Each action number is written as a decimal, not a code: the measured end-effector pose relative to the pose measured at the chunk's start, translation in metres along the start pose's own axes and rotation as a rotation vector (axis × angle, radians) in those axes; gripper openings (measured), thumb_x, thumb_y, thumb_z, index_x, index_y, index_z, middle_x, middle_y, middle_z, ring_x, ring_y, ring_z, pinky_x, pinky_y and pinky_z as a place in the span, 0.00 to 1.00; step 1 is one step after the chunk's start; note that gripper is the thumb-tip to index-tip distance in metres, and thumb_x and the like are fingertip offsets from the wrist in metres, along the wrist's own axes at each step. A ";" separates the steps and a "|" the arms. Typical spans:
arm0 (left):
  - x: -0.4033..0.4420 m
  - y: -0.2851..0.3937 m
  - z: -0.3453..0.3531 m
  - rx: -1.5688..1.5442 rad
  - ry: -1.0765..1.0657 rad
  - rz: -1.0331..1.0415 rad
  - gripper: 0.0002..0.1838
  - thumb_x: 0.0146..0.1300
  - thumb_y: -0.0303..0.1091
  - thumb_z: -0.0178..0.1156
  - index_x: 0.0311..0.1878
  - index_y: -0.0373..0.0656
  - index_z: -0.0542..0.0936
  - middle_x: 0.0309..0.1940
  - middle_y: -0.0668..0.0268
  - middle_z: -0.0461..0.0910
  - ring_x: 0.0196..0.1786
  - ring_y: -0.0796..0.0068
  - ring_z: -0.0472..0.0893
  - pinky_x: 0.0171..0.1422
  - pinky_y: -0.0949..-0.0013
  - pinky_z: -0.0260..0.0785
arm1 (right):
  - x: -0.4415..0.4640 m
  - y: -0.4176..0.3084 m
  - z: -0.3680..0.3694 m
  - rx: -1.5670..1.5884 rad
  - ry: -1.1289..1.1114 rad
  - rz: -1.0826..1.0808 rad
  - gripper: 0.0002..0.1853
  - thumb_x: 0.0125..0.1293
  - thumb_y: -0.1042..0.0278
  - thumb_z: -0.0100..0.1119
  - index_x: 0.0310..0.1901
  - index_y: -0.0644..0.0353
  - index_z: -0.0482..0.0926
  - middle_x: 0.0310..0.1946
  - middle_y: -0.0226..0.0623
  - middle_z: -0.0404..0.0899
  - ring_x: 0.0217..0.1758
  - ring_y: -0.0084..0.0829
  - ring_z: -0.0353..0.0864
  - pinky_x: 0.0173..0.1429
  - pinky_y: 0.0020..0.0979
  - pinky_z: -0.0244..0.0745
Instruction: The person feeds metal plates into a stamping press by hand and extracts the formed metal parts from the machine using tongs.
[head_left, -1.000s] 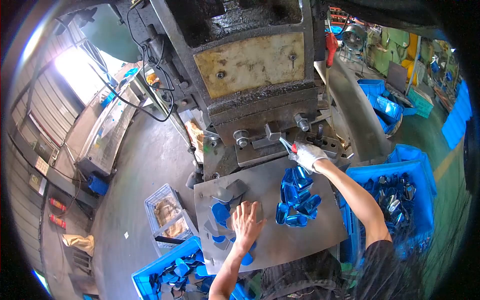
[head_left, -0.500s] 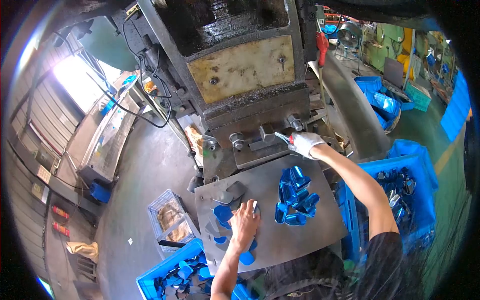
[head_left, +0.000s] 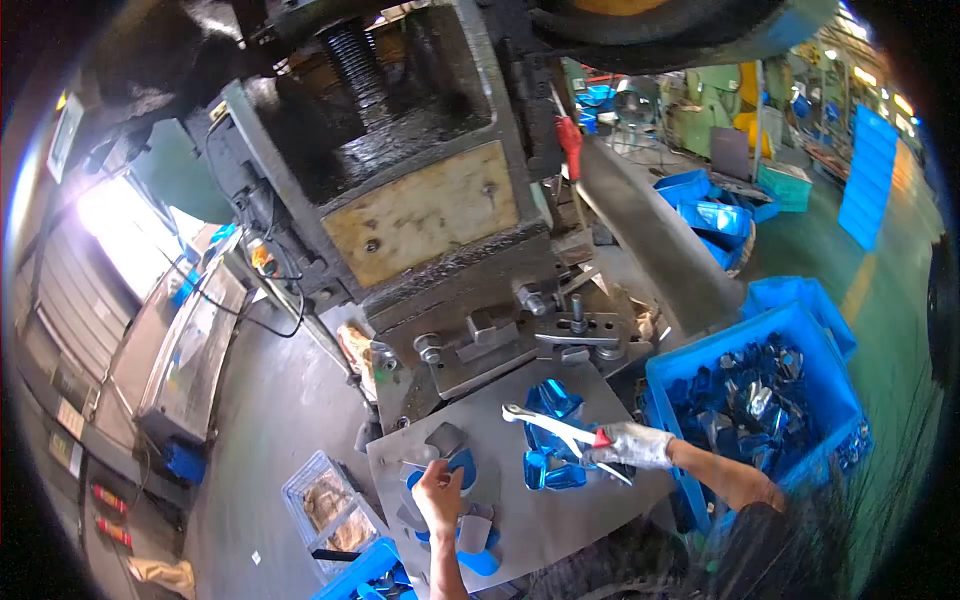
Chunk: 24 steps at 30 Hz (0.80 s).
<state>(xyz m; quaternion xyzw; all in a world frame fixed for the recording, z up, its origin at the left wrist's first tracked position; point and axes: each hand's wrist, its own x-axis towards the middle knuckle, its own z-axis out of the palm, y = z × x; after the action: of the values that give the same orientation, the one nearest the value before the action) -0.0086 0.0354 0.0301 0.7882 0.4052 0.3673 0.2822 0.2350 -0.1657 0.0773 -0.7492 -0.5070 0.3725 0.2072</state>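
My right hand (head_left: 628, 446), in a whitish glove, is closed round the red-handled pliers (head_left: 560, 428). The pliers point left over a pile of shiny blue formed parts (head_left: 548, 472) on the metal table (head_left: 530, 530). My bare left hand (head_left: 438, 494) is at the table's left side with its fingers pinched together. A thin flat piece (head_left: 412, 464) shows at its fingertips. Flat blue and grey pieces (head_left: 478, 535) lie around and below it. Beyond the table stands the press, with a metal block (head_left: 490, 330) at its lower die.
A blue bin (head_left: 660, 375) of shiny parts stands at the right. At the lower left are a basket (head_left: 300, 480) and another blue bin (head_left: 345, 585). A metal chute (head_left: 650, 230) slopes beside the press, with more blue bins (head_left: 690, 185) behind.
The view has turned and shifted. My right hand has drawn the pliers back from the press to above the blue pile. My left hand's fingers, spread over the flat pieces before, are now pinched.
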 end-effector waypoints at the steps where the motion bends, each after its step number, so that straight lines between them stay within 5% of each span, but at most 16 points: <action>1: -0.002 -0.026 0.006 -0.207 -0.026 -0.038 0.12 0.47 0.24 0.64 0.38 0.38 0.78 0.22 0.66 0.77 0.25 0.81 0.76 0.26 0.77 0.67 | -0.010 0.006 0.014 0.083 0.061 -0.026 0.18 0.65 0.53 0.52 0.42 0.62 0.74 0.31 0.43 0.77 0.32 0.32 0.76 0.39 0.30 0.70; 3: -0.010 -0.016 0.002 -0.605 -0.086 -0.129 0.14 0.51 0.23 0.62 0.42 0.37 0.76 0.27 0.70 0.78 0.27 0.83 0.76 0.27 0.81 0.67 | -0.016 0.026 0.038 0.278 0.138 -0.174 0.22 0.62 0.48 0.55 0.42 0.62 0.76 0.26 0.40 0.77 0.31 0.29 0.76 0.38 0.31 0.69; 5: -0.020 -0.008 0.002 -0.808 -0.107 -0.290 0.13 0.54 0.22 0.60 0.44 0.38 0.76 0.29 0.70 0.78 0.28 0.84 0.76 0.27 0.82 0.68 | -0.024 0.023 0.042 0.374 0.034 0.022 0.21 0.63 0.49 0.55 0.44 0.61 0.75 0.27 0.40 0.78 0.32 0.28 0.76 0.38 0.31 0.70; 10: -0.037 -0.004 0.010 -1.114 -0.154 -0.516 0.10 0.57 0.19 0.57 0.43 0.41 0.76 0.32 0.68 0.79 0.28 0.84 0.77 0.25 0.82 0.68 | -0.026 0.022 0.049 0.441 -0.004 -0.022 0.18 0.63 0.54 0.56 0.45 0.61 0.75 0.30 0.36 0.79 0.33 0.24 0.75 0.39 0.29 0.69; 15: -0.044 -0.005 0.016 -1.056 -0.223 -0.460 0.07 0.57 0.19 0.58 0.38 0.41 0.75 0.31 0.68 0.79 0.27 0.83 0.77 0.27 0.82 0.68 | -0.029 0.010 0.044 0.521 -0.046 -0.006 0.17 0.63 0.56 0.56 0.45 0.61 0.73 0.32 0.34 0.78 0.35 0.24 0.76 0.41 0.27 0.70; 24: -0.043 0.014 0.019 -1.104 -0.250 -0.518 0.09 0.58 0.21 0.57 0.43 0.39 0.75 0.34 0.66 0.80 0.31 0.78 0.80 0.31 0.79 0.73 | -0.002 -0.018 0.004 0.099 -0.019 -0.110 0.22 0.60 0.47 0.55 0.41 0.61 0.72 0.35 0.41 0.76 0.40 0.33 0.75 0.44 0.33 0.68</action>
<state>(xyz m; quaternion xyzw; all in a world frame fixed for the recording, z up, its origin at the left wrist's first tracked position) -0.0045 -0.0109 0.0144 0.4393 0.2975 0.3473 0.7732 0.2211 -0.1604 0.0876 -0.7055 -0.5303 0.3921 0.2595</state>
